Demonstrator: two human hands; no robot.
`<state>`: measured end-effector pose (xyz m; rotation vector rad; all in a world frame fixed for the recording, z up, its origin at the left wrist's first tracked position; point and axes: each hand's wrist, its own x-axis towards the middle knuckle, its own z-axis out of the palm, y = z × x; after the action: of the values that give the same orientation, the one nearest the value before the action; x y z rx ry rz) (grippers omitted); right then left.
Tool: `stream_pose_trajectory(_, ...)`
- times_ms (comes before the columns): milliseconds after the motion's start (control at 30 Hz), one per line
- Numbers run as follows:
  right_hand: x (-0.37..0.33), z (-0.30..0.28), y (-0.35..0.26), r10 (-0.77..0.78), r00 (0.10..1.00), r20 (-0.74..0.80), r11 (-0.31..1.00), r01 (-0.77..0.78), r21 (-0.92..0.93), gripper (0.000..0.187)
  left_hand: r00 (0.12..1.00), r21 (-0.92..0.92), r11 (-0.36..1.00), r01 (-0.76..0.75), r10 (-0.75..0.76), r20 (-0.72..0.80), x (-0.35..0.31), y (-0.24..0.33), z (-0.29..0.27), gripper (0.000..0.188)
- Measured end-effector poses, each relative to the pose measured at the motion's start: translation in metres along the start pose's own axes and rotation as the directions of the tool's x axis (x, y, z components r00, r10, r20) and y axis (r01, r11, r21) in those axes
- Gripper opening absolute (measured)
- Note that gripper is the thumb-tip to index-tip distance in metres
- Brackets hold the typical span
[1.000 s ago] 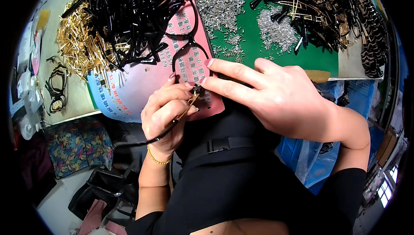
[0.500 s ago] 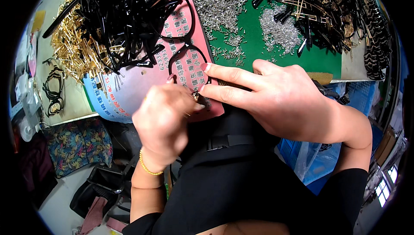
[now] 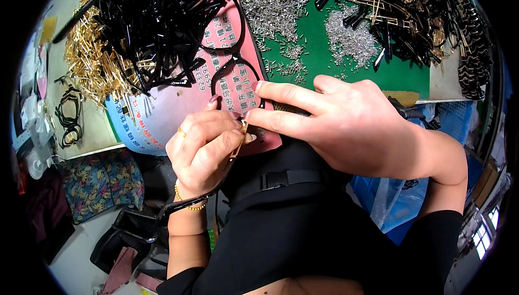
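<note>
A black eyeglass frame (image 3: 258,74) lies lengthwise on a pink printed sheet (image 3: 273,135), its near end at my fingers. My right hand (image 3: 354,122) reaches in from the right. Two of its fingers are stretched against the frame's near rim and end, gripping it there. My left hand (image 3: 201,149) pinches an eyeglass temple, its gold metal part (image 3: 240,135) up against the frame's end. The temple's black arm (image 3: 189,202) trails down across my left wrist. My fingertips hide the exact joint, so I cannot tell whether the two parts are fastened.
Black temples (image 3: 146,19) lie heaped beyond my left hand, beside gold metal pieces (image 3: 89,51). On the green mat (image 3: 319,65) are silver pins (image 3: 273,3) and a pile of smaller silver bits (image 3: 351,41). More temples (image 3: 411,8) fill the far right. A blue crate (image 3: 454,122) stands below.
My left hand has turned, bringing the temple's gold part and black arm into view. The right hand and the frame have hardly moved.
</note>
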<state>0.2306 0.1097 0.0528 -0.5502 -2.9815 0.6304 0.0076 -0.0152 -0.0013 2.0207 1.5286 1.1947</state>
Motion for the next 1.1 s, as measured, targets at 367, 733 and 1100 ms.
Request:
stream_pose_trajectory(367,0.000,0.014,-0.003,-0.118,0.981,-0.157,0.959,0.071,-0.275,0.034,0.992,0.040,0.999,0.005,0.000,-0.127,-0.005,-0.005,0.014,0.035)
stream_pose_trajectory(733,-0.059,-0.029,0.042,0.444,0.807,-0.390,0.890,-0.449,0.084,0.027,0.997,-0.084,0.996,-0.015,0.009,-0.072,0.029,0.058,-0.070,0.013)
stream_pose_trajectory(1100,-0.123,-0.017,0.088,0.623,0.666,-0.411,0.771,-0.611,0.179,0.023,0.694,0.682,0.136,0.718,-0.209,-0.689,0.014,-0.085,-0.177,0.048)
